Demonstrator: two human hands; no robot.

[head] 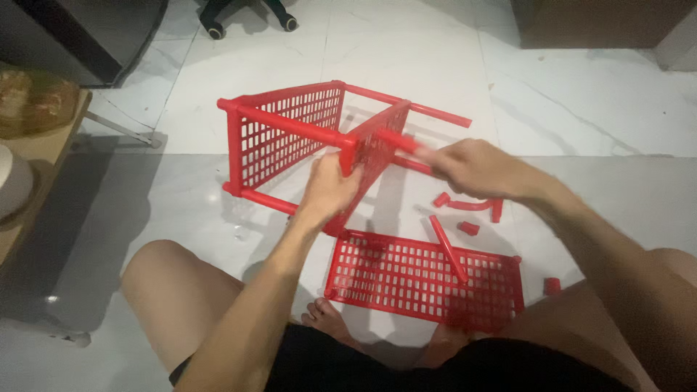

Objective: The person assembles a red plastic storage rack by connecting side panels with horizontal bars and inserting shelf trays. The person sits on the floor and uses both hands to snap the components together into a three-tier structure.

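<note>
The left hand (330,185) closes its grip on a corner of the half-built red plastic rack (305,138), its slotted lattice shelves tipped sideways on the glossy marble floor (581,101). The blurred right hand (472,168) clasps a smooth red tube (396,139) against that rack. A loose lattice shelf (425,279) lies flat nearby.

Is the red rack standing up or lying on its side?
On its side. The red rack rests on the white floor with its slotted shelves on edge, poles running level. The left hand grips one corner.
</note>
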